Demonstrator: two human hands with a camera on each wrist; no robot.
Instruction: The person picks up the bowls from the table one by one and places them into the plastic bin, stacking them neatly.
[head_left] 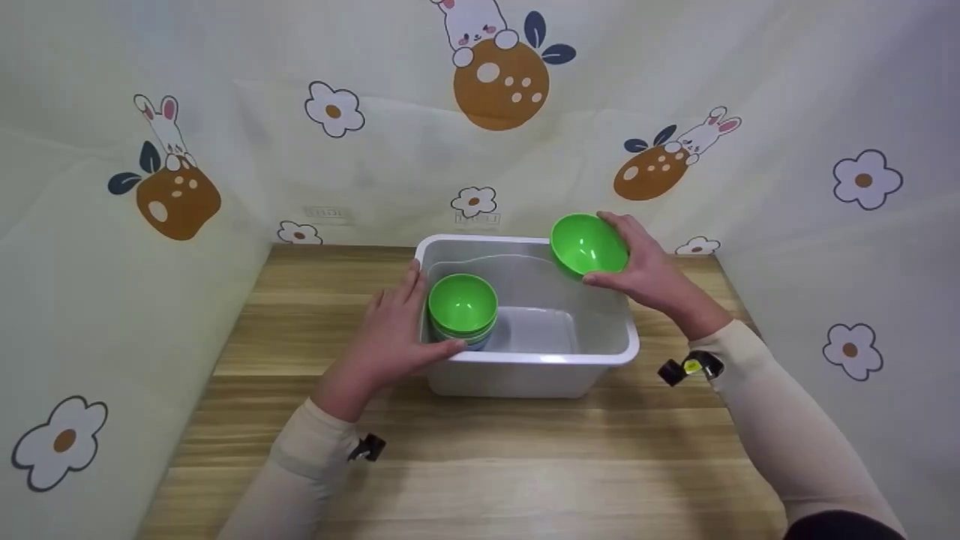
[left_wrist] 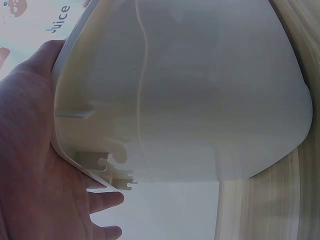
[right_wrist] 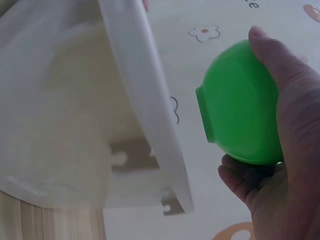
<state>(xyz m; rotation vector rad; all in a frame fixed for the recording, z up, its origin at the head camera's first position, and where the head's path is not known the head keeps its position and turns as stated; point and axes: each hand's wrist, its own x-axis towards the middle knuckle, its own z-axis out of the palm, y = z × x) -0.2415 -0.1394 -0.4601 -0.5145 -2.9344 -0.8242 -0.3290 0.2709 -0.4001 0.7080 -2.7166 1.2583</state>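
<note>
A green bowl (head_left: 589, 244) is held above the back right corner of the white plastic bin (head_left: 525, 358), its hollow side facing up and toward me. My right hand (head_left: 651, 268) grips this bowl by the rim, thumb on one side and fingers on the other. In the right wrist view the bowl (right_wrist: 240, 105) shows its outside and foot, apart from the bin wall. Inside the bin at the left stands a stack of bowls (head_left: 463, 304) with a green one on top. My left hand (head_left: 390, 330) rests on the bin's left rim, fingers extended, thumb across the front corner.
The bin stands on a wood-grain table (head_left: 480, 465). A pale curtain (head_left: 390, 165) printed with rabbits, fruit and flowers surrounds the table at the back and sides. Small black wrist devices (head_left: 367, 448) are strapped on both sleeves.
</note>
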